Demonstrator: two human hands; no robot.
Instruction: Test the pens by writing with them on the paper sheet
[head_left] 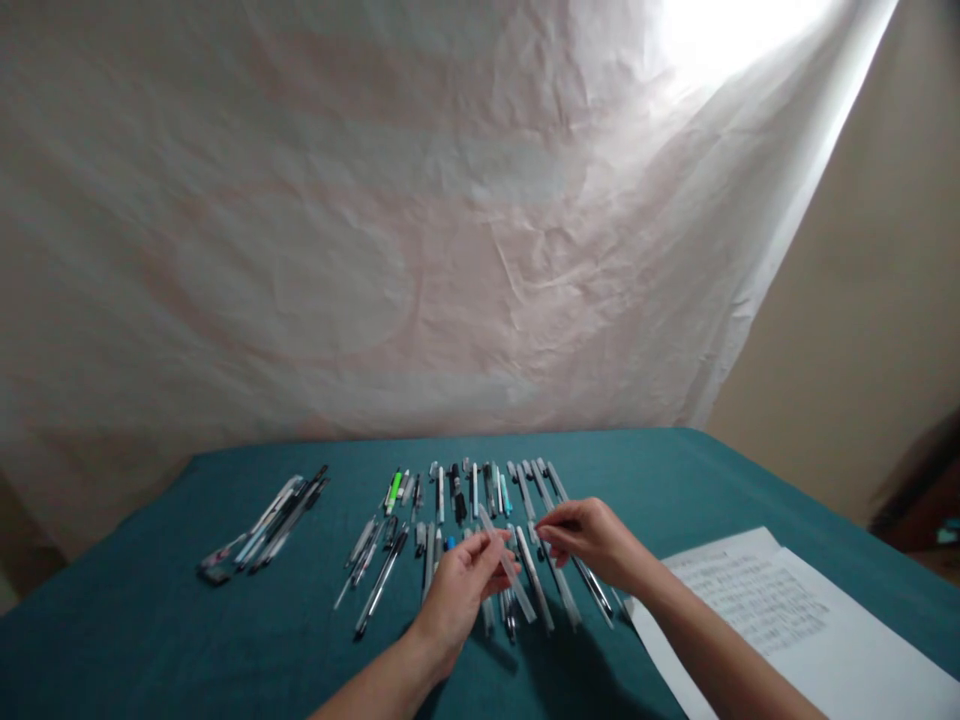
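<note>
Across the far side of the green-covered table, the edge runs close along the hanging pale sheet, leaving you little depth beyond the upper row of pens. The left and right edges slant outward towards you; the near edge is out of view. On your left, cloth shows between the separate bundle of pens and the main rows of pens, and more lies in front of that bundle. On your right, the written papers take up the near corner, and your right forearm crosses in front of them; contact cannot be determined.

Your left hand grips a translucent pen barrel between thumb and fingers, above the nearer row at its middle. The barrel is straight, slim and whitish, tilted with its upper end to the left and its lower end towards you. Its finish appears frosted; markings are too blurred to read. Your right hand is just beside it, thumb and fingertips drawn together over the pens; whether they pinch anything small, you cannot tell from this view.
</note>
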